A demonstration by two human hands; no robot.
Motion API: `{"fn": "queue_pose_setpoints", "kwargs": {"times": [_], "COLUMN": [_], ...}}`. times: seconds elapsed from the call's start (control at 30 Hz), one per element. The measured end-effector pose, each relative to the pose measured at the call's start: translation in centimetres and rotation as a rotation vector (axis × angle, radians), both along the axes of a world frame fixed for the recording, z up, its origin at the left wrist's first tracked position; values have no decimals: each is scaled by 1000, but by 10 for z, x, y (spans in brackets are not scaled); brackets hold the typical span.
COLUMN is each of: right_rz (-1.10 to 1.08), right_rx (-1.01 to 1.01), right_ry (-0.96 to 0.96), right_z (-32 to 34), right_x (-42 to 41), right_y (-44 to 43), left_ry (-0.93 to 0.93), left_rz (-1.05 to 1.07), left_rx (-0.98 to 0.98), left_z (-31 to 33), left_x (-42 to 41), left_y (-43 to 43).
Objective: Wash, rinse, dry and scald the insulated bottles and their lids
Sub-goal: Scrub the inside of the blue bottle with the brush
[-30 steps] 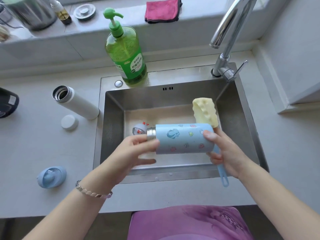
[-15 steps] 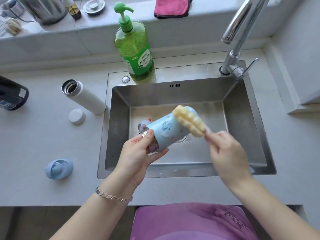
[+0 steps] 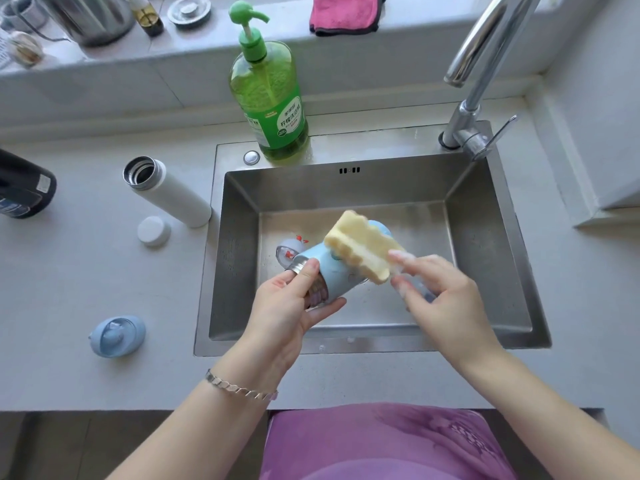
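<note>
Over the steel sink, my left hand grips the light blue bottle near its metal neck, tilted with its base pointing away. My right hand holds the handle of a yellow sponge brush, whose sponge head lies on the bottle's side. A white bottle stands uncapped on the counter left of the sink, its white lid beside it. The blue lid rests further forward on the counter.
A green dish soap pump bottle stands on the sink's back rim, and the tap rises at the right. A small clear object lies in the basin. A pink cloth and metal pots sit on the sill. A black container is far left.
The blue bottle has swung from lying sideways to pointing away, now held by my left hand alone. My right hand moved the sponge from behind the bottle onto its side.
</note>
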State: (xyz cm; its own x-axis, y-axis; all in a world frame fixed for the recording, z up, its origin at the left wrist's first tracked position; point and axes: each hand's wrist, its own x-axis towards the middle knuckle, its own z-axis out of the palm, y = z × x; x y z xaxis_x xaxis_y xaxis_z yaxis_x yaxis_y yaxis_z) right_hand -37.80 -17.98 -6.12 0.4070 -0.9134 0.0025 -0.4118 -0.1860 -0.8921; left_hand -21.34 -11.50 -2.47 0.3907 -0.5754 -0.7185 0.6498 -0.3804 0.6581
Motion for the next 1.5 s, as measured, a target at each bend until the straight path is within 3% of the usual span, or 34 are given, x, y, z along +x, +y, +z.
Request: {"fn": "queue_pose_setpoints", "kwargs": {"times": [0.1,0.17,0.33,0.43,0.57,0.7,0.83,0.93,0.97,1.07,1.13,1.2,1.33,1.43,1.5], "right_rz": [-141,-122,169,-71,201,-81,198,-72,-80,200,62,-115,183,-63,-13], "right_rx": [130,7,-297,-170,-223,-38,-252,-111,-75,-185,-134,21,-55,202,255], "right_ry": [39,133,136,211,103,140,49,48,48,-11,-4,20,-27,-10,4], "right_z": [-3,-2,-3,-12,-2,-12,-5,-15,-13,-5,-14,-16,2,3,9], "right_x": [-6,0,21,9,22,8,12,3,4,10,3,1,10,6,10], "right_y": [-22,-20,19,-14,18,-17,10,-15,-17,12,-4,-19,8,-21,-19], "left_ry": [4,-1,7,10,69,174,227,206,193,181,160,105,-131,-441,-588], "left_rz": [-8,-15,-42,-32,-6,61,66,84,80,43,41,36,-134,-274,-380], "left_rx": [-19,-19,-20,-27,-39,-29,-33,-22,-16,-16,-20,-21,-58,-114,-131], "left_z": [1,1,3,2,4,8,13,13,13,15,17,17,14,10,7], "left_x": [1,0,-8,-4,-2,3,7,11,11,12,13,13,7,7,11], "left_y": [1,-1,-5,-1,-6,-13,-22,-25,-25,-26,-27,-26,-19,-13,-9]}}
